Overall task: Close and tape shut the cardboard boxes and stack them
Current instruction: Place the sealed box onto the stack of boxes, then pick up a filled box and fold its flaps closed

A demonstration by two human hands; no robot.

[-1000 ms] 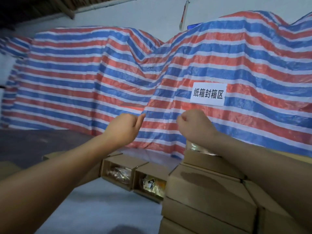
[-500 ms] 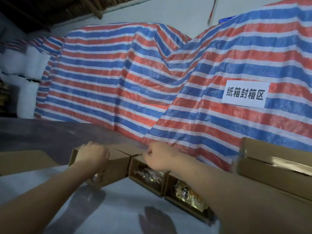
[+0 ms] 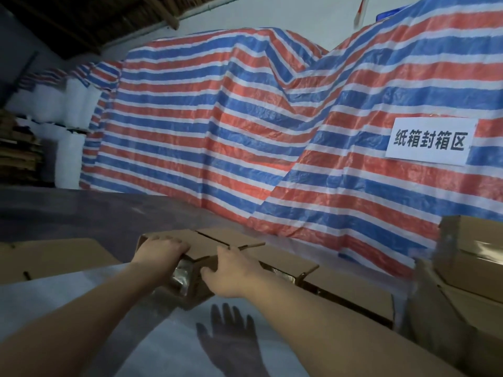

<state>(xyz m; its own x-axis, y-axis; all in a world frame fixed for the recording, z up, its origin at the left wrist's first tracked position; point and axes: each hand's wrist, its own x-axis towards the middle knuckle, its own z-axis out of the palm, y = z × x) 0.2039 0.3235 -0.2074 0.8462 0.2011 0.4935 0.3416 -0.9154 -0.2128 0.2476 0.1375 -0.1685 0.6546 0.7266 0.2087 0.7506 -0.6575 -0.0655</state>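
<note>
A small brown cardboard box (image 3: 196, 294) sits at the left end of a row on the white table, its near side open and something shiny inside. My left hand (image 3: 161, 248) grips its top left edge with the fingers curled over. On the right side, my right hand (image 3: 230, 271) holds it, thumb on the front flap and fingers over the top. More open boxes (image 3: 288, 263) continue the row to the right. A stack of closed boxes (image 3: 475, 258) stands at the far right.
Flat cardboard (image 3: 54, 258) lies at the left on the table (image 3: 103, 330). Behind the boxes hangs a red, white and blue striped tarp (image 3: 231, 137) with a white paper sign (image 3: 430, 141). White rolls and stacked cardboard stand at the far left.
Both hands have come down from in front of the tarp onto the leftmost open box and taken hold of it. The view has swung left, away from the stack.
</note>
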